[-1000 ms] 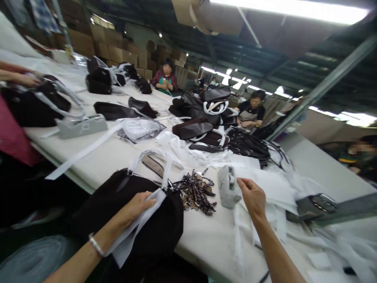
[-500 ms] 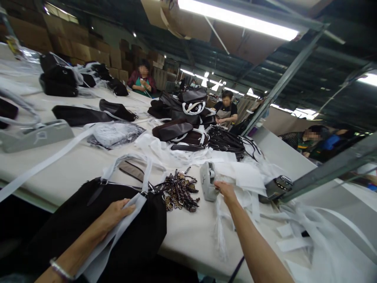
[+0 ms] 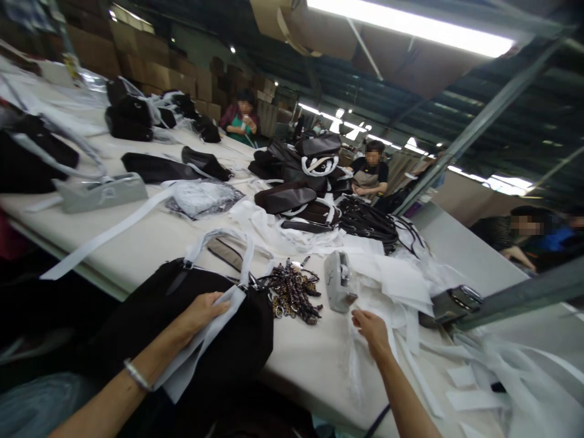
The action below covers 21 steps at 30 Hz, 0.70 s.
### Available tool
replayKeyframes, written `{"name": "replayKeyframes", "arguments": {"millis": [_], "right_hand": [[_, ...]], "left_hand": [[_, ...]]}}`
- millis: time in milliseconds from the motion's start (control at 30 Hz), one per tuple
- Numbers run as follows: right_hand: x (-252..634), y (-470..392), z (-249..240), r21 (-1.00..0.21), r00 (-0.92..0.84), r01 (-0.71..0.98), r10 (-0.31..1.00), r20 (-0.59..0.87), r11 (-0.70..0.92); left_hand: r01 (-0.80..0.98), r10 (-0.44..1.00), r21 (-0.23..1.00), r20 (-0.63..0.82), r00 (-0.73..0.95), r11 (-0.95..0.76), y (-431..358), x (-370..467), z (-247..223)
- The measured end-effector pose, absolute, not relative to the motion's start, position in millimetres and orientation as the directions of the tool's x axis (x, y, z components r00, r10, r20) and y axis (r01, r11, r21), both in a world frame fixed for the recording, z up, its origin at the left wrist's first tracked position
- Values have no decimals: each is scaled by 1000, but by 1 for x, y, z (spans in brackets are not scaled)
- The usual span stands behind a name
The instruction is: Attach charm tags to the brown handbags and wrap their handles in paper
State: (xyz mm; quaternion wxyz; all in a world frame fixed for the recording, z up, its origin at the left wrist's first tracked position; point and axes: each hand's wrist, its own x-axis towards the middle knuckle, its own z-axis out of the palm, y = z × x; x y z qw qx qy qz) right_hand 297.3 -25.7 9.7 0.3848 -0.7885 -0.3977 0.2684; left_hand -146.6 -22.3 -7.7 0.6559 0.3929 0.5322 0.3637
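My left hand [image 3: 205, 313] is closed on a white wrapping strip [image 3: 194, 350], which hangs down over the front of a black handbag [image 3: 241, 347]. The bag leans at the table's near edge, its handles [image 3: 249, 258] wrapped in white. My right hand [image 3: 371, 331] is just below the front end of a grey tape dispenser [image 3: 336, 283], thumb and fingers pinched together. Whatever may be between those fingertips is too small to make out. Between the bag and the dispenser lies a heap of brown patterned straps with metal rings [image 3: 296, 292].
Behind are a pile of dark bags [image 3: 296, 176], black cords [image 3: 367, 219] and a clear plastic packet [image 3: 203, 198]. White sheets [image 3: 404, 283] and strips lie at the right, beside a slanting metal post [image 3: 524, 295]. Another grey dispenser [image 3: 103, 193] stands left. Co-workers sit beyond the table.
My right hand has drawn back from the dispenser's front, slightly down and toward me. My left hand keeps its hold on the strip. The whole view has shifted, so things appear farther right.
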Motion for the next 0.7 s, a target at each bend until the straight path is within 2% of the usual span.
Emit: {"name": "replayKeyframes", "arguments": {"millis": [67, 167, 267, 333, 433, 633, 700], "right_hand": [[272, -27, 23, -835, 440, 461, 895, -80, -301], [197, -23, 50, -883, 129, 456, 990, -59, -112], [101, -21, 66, -952, -241, 306, 966, -96, -19], [50, -16, 64, -969, -354, 247, 932, -73, 18], [11, -3, 44, -944, -378, 320, 924, -52, 78], [2, 19, 18, -798, -286, 597, 951, -120, 79], [0, 23, 17, -745, -253, 665, 956, -149, 60]], "left_hand": [[-57, 916, 922, -372, 147, 383, -24, -145, -6], [-61, 932, 937, -331, 149, 343, -23, -143, -8], [-90, 945, 948, -289, 151, 305, -23, -143, -17], [-115, 952, 956, -248, 176, 271, -23, -143, -24], [-89, 968, 976, -180, 177, 198, -22, -143, -32], [176, 990, 980, -114, 88, 97, -16, -142, -35], [213, 990, 971, -122, 68, 105, -17, -142, -31]]}}
